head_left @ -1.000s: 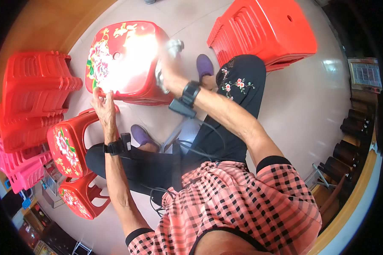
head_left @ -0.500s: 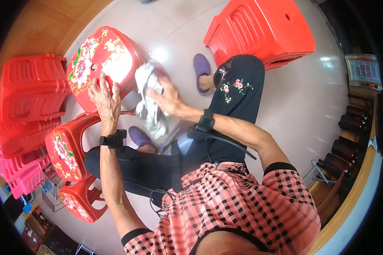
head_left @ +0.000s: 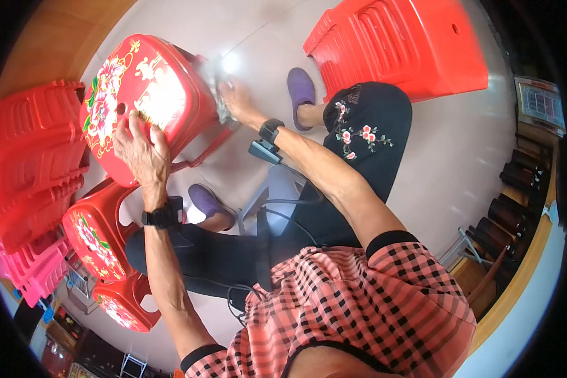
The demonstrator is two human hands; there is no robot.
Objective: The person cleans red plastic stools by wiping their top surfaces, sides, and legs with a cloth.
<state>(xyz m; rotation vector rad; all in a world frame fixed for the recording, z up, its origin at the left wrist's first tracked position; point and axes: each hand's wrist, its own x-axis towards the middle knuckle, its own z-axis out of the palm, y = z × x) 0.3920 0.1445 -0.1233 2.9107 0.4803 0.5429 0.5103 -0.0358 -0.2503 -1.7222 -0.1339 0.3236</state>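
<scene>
A red plastic stool (head_left: pixel 138 101) with a flower-printed seat stands in front of me at the left. My left hand (head_left: pixel 143 154) rests on its seat near the centre hole, fingers spread. On the stool's right side, my right hand (head_left: pixel 238 101) grips a whitish cloth (head_left: pixel 219 94) against or close to the legs; motion blurs the cloth, so contact is uncertain. Below the left hand are two smaller red flowered stools, one (head_left: pixel 94 246) nearer the big stool and another (head_left: pixel 123 305) beyond it.
Stacked red stools (head_left: pixel 397 50) stand at the upper right, by my knee. More red stools (head_left: pixel 34 157) line the left wall, with pink stools (head_left: pixel 31 261) below them. Dark bottles or jars (head_left: pixel 507 214) sit on a shelf at the far right.
My right hand has moved up and left with the cloth, from between my knees to the stool's side. The left hand stays on the seat, and the view has shifted slightly.
</scene>
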